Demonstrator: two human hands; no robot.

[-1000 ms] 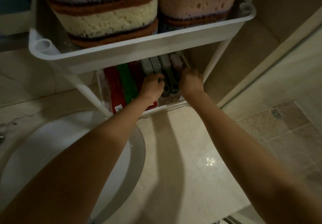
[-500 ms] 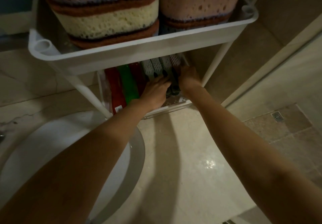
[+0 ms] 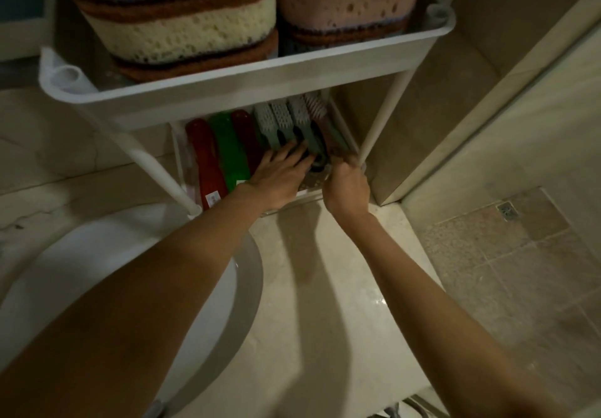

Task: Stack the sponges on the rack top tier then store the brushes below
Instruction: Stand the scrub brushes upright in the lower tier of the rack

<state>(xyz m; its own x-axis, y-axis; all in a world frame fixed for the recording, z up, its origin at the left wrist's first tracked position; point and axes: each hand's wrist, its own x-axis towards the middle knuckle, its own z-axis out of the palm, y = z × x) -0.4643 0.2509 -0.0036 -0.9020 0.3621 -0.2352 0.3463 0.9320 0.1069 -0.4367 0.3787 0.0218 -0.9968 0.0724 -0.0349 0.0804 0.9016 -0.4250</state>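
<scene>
Brushes [image 3: 227, 144] lie front-to-back below, handles toward us. Left grip [image 3: 279, 175] open, flat on grey brushes [image 3: 279, 121]; right grip [image 3: 346, 186] curled nearest rightmost brush [image 3: 333, 138], hold unclear.

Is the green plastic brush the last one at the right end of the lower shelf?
No, the green plastic brush lies between two red plastic brushes, left of the grey ones.

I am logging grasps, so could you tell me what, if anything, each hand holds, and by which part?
The right hand seems to grip the pink-bristled brush by its handle end; the left hand only rests on grey brushes.
</scene>
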